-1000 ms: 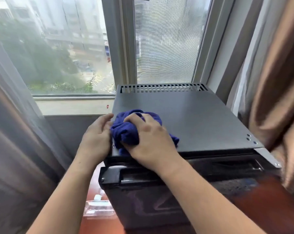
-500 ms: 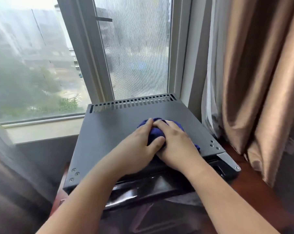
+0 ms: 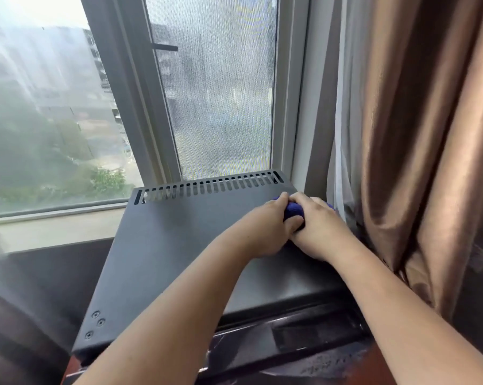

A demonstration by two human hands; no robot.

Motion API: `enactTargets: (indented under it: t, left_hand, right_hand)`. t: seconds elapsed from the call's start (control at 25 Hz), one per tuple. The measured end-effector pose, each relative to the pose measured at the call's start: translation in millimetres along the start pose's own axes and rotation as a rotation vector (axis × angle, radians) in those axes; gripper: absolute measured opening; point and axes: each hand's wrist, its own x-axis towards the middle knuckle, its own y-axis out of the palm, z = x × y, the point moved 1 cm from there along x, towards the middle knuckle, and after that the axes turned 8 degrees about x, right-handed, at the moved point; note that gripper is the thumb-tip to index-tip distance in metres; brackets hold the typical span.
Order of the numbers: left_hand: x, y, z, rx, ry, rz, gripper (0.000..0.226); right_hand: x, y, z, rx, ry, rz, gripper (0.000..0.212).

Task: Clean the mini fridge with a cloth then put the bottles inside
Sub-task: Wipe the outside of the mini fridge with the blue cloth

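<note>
Atop grey mini fridge [image 3: 179, 245], bunched blue cloth [image 3: 293, 215].

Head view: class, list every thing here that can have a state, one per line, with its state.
mini fridge: door looks closed; the cloth is on its top panel.
blue cloth: bunched up, at the top panel's far right corner, between both hands.
left hand: grips the cloth.
right hand: grips the cloth.
brown curtain: drawn aside, hanging in folds right of the fridge.
</note>
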Motion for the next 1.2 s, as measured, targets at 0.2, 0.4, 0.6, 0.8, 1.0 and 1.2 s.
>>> enactTargets:
  t: [0.2,0.4,0.6,0.8,1.0,1.2]
  left_hand:
    - [36,-6,14,0.034,-0.035,0.016,0.054]
    - [76,-9,25,0.028,-0.077,-0.046,0.042]
    - [117,-14,45,-0.015,-0.143,-0.095,0.037]
    - [139,-19,66,-0.05,-0.201,-0.119,0.038]
    - [128,-29,84,-0.039,-0.226,-0.141,0.05]
    - [112,-35,107,-0.004,-0.209,-0.184,0.034]
  right_hand:
    - [47,-3,-12,-0.016,-0.03,0.13,0.055]
    - [102,1,-24,-0.009,-0.055,0.162,0.055]
    - [153,18,-25,0.026,-0.086,0.136,0.053]
    - [184,34,-23,-0.021,-0.113,0.121,0.052]
    - [190,45,-8,-0.044,-0.181,0.096,0.049]
    - [180,59,19,-0.007,-0.172,0.036,0.045]
